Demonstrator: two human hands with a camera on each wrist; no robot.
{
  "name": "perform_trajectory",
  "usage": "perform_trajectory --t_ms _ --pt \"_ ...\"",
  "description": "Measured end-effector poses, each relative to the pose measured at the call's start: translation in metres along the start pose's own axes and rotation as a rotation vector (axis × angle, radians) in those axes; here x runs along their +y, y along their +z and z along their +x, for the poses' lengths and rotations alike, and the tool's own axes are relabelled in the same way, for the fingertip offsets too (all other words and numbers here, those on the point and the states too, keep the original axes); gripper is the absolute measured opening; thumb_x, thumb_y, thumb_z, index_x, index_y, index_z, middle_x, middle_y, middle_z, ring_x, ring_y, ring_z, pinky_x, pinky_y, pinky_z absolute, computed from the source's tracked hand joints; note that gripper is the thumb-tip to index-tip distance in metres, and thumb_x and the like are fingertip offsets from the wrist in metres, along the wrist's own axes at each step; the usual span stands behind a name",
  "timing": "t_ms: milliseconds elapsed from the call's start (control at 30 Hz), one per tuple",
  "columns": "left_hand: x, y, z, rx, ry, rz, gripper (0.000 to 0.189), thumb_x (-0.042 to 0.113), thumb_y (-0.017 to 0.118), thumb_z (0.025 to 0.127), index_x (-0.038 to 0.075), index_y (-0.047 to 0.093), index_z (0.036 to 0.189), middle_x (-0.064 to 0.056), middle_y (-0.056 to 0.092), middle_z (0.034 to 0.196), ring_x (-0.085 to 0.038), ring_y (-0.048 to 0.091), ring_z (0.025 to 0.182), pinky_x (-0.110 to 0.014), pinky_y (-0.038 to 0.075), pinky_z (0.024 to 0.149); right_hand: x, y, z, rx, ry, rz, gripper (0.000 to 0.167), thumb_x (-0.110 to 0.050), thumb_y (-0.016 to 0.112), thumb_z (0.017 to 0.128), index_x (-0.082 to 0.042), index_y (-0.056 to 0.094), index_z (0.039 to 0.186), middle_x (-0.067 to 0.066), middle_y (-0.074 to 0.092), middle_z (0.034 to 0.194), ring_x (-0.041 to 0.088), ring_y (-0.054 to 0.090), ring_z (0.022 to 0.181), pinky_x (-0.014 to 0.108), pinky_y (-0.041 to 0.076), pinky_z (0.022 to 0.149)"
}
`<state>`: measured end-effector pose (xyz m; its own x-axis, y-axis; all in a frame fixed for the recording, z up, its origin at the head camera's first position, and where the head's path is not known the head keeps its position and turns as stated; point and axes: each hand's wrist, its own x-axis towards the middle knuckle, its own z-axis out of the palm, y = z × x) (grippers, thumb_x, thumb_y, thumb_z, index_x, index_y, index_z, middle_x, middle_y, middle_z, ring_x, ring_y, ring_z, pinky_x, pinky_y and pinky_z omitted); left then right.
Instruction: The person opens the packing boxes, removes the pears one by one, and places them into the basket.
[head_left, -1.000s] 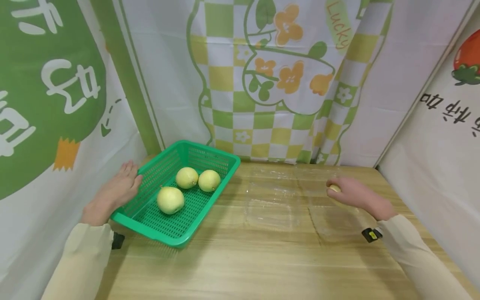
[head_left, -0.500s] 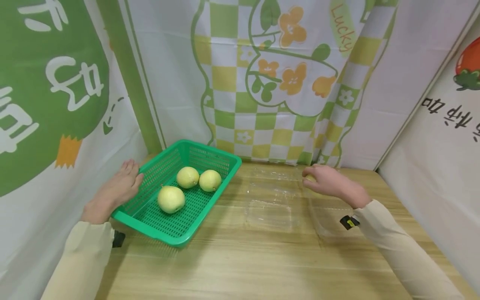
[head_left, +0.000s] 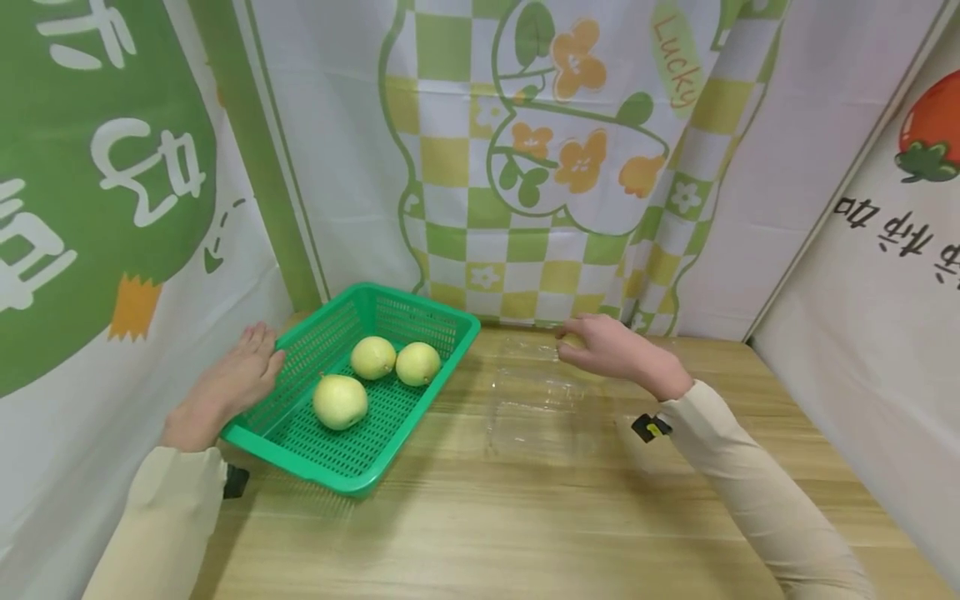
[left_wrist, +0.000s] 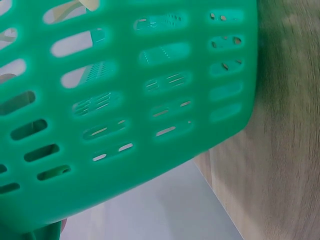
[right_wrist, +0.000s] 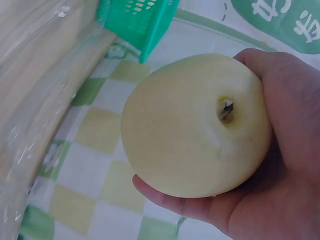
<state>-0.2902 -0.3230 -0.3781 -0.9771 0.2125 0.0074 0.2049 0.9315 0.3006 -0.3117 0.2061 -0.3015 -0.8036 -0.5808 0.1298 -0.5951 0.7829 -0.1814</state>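
My right hand (head_left: 603, 348) grips a pale yellow pear (right_wrist: 195, 130) above the far part of a clear plastic container (head_left: 534, 427). In the right wrist view, fingers and thumb curve round the pear, and the short dark stem end faces the camera. At the left, my left hand (head_left: 236, 375) lies with straight fingers along the side of a green plastic basket (head_left: 405, 433). Three more yellow pears sit inside: one near the front (head_left: 340, 402) and two side by side, a left one (head_left: 372, 358) and a right one (head_left: 417, 364). The left wrist view shows the basket's slotted wall (left_wrist: 130, 65) up close.
A second clear container (head_left: 660, 450), faint against the wood, lies under the right forearm. The wooden table (head_left: 465, 533) ends at a checked curtain (head_left: 525, 250) behind. Printed fabric walls stand on the left (head_left: 247, 275) and the right (head_left: 862, 308).
My right hand has carried the pear leftward, from over the right container to over the left one. The left hand and the basket have stayed in place.
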Motion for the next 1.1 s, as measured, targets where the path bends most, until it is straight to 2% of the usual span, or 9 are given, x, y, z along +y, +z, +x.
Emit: perform_trajectory --t_ms 300,533,767,1100 --pt "0.0 0.0 0.0 -0.005 0.003 -0.024 0.07 0.038 0.013 0.108 -0.018 0.001 0.149 -0.039 -0.012 0.155 -0.053 -0.009 0.146 -0.063 0.002 0.12 -0.027 -0.002 0.026 0.01 -0.065 0.012 0.032 -0.028 0.051 0.097 -0.012 0.068 0.119 0.006 0.066 0.108 0.022 0.064 0.093 0.04 0.055 0.086" --pt "0.001 0.0 0.0 -0.003 0.008 -0.018 0.07 0.037 0.012 0.108 -0.018 0.0 0.148 -0.039 -0.012 0.155 -0.053 -0.008 0.146 -0.063 0.002 0.121 -0.044 -0.002 0.046 -0.009 -0.13 0.042 0.034 -0.028 0.049 0.096 -0.011 0.068 0.118 0.007 0.07 0.118 0.024 0.066 0.108 0.041 0.054 0.095" --pt "0.0 0.001 0.0 -0.003 0.009 -0.01 0.07 0.037 0.012 0.108 -0.019 0.0 0.148 -0.039 -0.012 0.154 -0.053 -0.009 0.146 -0.063 0.002 0.121 -0.062 0.0 0.066 -0.059 -0.163 0.075 0.035 -0.029 0.047 0.098 -0.012 0.066 0.12 0.005 0.069 0.121 0.023 0.066 0.11 0.039 0.053 0.096" --pt "-0.001 0.001 0.001 -0.006 0.007 -0.014 0.07 0.038 0.011 0.108 -0.019 -0.001 0.148 -0.039 -0.013 0.154 -0.054 -0.008 0.146 -0.063 0.002 0.121 -0.086 0.004 0.084 -0.074 -0.193 0.109 0.033 -0.029 0.047 0.098 -0.012 0.066 0.119 0.005 0.067 0.124 0.021 0.064 0.113 0.037 0.052 0.098"
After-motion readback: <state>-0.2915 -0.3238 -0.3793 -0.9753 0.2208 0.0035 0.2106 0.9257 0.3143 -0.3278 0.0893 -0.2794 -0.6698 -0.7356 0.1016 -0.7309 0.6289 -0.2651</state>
